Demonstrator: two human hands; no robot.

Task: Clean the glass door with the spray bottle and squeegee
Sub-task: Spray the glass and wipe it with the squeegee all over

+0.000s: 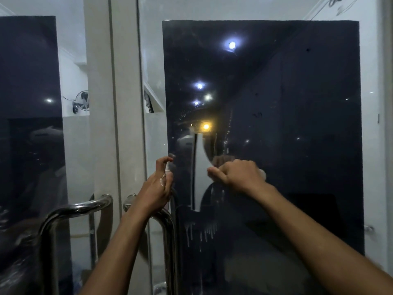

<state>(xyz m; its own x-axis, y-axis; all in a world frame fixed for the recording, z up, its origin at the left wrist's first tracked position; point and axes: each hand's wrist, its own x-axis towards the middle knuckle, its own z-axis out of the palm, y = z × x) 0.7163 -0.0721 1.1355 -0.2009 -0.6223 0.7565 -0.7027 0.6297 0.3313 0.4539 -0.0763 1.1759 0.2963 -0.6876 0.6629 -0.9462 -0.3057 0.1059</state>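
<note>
Forearms rise from the lower edge of the frame toward the glass door (297, 124). At centre left, the left hand (156, 188) curls around a small spray bottle (168, 173), held upright with its long axis vertical and one finger hooked over the top; which way the nozzle faces cannot be told. Right of centre, the right hand (240, 174) is fisted around the handle of a pale squeegee (198, 173), whose blade stands vertical against the dark pane, with the handle running to the right. Drips streak the glass below. Steel door handles (80, 209) sit at lower left.
</note>
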